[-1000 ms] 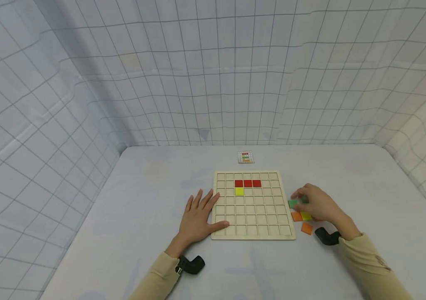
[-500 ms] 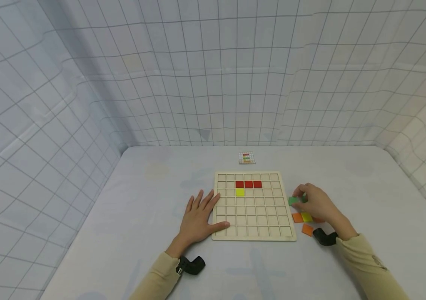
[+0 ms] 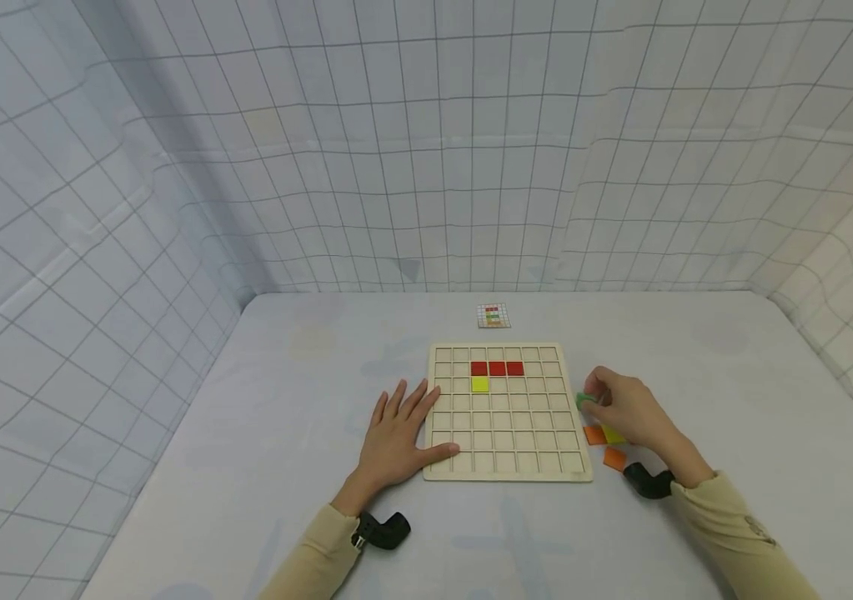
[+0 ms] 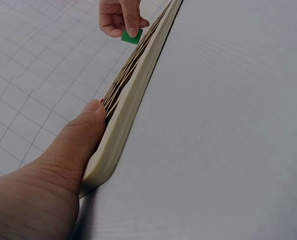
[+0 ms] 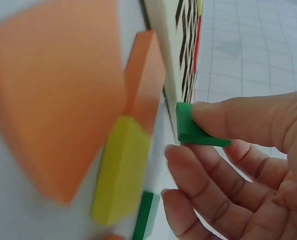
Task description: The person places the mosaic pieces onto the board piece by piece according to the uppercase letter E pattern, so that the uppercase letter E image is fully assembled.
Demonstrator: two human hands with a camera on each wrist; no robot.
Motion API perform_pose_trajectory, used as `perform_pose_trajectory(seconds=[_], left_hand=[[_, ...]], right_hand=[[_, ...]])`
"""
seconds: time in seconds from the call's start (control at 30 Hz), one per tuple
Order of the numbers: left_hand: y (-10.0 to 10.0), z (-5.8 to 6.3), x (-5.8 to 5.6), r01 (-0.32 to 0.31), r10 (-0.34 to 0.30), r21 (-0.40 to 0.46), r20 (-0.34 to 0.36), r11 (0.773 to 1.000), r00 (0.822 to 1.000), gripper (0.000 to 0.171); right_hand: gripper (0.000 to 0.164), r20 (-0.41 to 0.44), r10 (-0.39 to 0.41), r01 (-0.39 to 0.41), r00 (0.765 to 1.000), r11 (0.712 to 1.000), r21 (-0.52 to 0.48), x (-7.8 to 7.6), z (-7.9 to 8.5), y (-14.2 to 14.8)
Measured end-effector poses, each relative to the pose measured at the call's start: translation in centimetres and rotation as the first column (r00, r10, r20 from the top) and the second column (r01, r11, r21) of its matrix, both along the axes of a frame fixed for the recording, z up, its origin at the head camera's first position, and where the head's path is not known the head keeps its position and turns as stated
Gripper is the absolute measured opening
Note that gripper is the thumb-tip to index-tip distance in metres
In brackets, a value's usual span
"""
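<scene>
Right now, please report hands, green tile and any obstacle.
Left hand rests on board, left edge. Right hand pinches green tile beside board. Orange tiles nearby; nothing seen between tile and board.

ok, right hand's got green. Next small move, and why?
Probably bring the right hand leftward over the board with the green tile. It pinches that tile just beside the board's right edge, the left hand rests on the opposite edge, likely steadying it, and the small card seems to show green below red. Exact cell: too small to read.
</scene>
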State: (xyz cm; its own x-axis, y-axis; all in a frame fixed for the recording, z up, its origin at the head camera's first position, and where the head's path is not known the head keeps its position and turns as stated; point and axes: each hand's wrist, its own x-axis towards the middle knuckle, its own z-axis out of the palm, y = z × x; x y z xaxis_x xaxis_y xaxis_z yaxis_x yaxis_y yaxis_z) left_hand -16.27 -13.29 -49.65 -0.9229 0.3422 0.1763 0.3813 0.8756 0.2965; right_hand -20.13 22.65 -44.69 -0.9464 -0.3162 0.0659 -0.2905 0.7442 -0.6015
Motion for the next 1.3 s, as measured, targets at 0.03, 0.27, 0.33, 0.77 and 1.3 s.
perform_pose_trajectory(seconds=[0.03, 0.27, 0.33, 0.77, 1.3], left_hand=[[0.0, 0.0, 0.0, -0.002, 0.002, 0.0, 0.004, 1.0, 1.0, 0.093], [0.0, 0.2, 0.1, -0.004, 0.004, 0.008, 0.008, 1.0, 1.0, 0.092], [0.1, 0.2, 0.1, -0.005, 0.005, 0.007, 0.007, 1.0, 1.0, 0.092], [0.0, 0.1, 0.0, -0.009, 0.009, 0.003, 0.015, 1.0, 1.0, 0.092], [0.0, 0.1, 0.0, -0.011, 0.011, -0.002, 0.015, 1.0, 1.0, 0.091]], right_hand=[[0.016, -0.023, 0.002, -0.002, 1.0, 1.0, -0.009, 0.0, 0.0, -0.2], [0.016, -0.109, 0.041, -0.052, 0.993, 0.994, -0.095, -0.1, -0.3, -2.8], [0.015, -0.118, 0.062, -0.075, 0.991, 0.992, -0.102, -0.2, -0.4, -3.7], [0.006, -0.05, 0.183, -0.186, 0.982, 0.98, -0.069, -1.3, 0.5, -9.0], [0.007, -0.041, 0.175, -0.175, 0.984, 0.984, -0.011, -1.9, 0.7, -12.6]])
